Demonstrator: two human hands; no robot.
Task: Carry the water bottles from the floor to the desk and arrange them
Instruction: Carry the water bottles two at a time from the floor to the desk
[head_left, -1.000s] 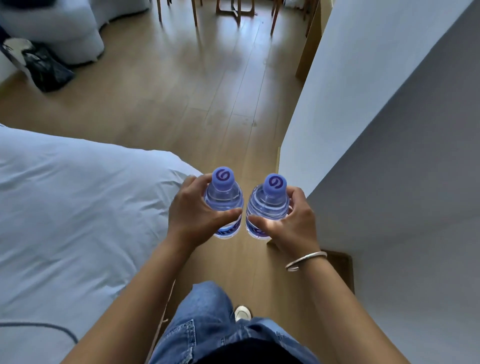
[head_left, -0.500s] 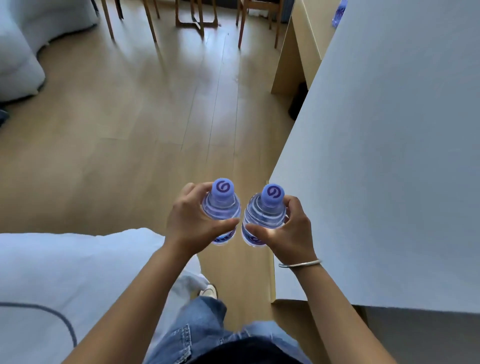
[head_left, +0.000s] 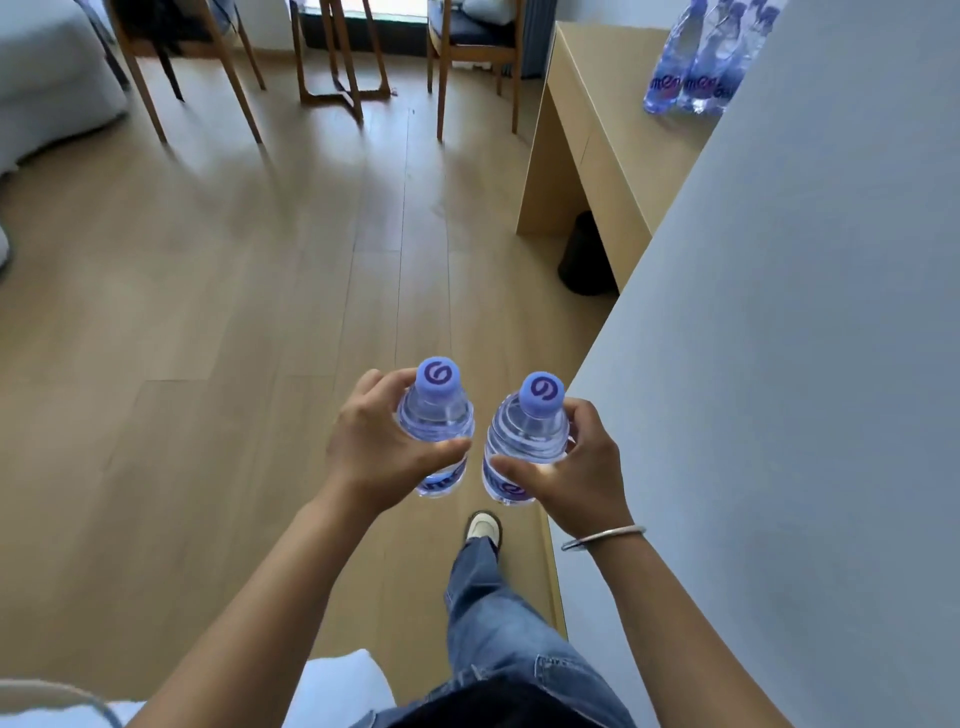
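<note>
My left hand (head_left: 374, 447) grips a clear water bottle (head_left: 439, 415) with a purple cap, held upright at waist height. A second, matching bottle (head_left: 527, 431) is gripped upright in my right hand (head_left: 576, 470), just beside the first. Both hang above the wooden floor in mid-frame. The light wooden desk (head_left: 597, 109) stands ahead at the upper right. Several more purple-capped bottles (head_left: 696, 62) stand grouped on its top, partly hidden by the white wall.
A white wall (head_left: 789, 364) fills the right side, close to my right hand. Wooden chairs (head_left: 332, 57) stand at the far end of the floor (head_left: 208, 312). A dark bin (head_left: 584, 260) sits under the desk. A white bed corner (head_left: 337, 691) lies at the bottom left.
I have walked forward with both bottles. The bed has slid back out of most of the view, and the desk with its bottles has come into sight at the upper right.
</note>
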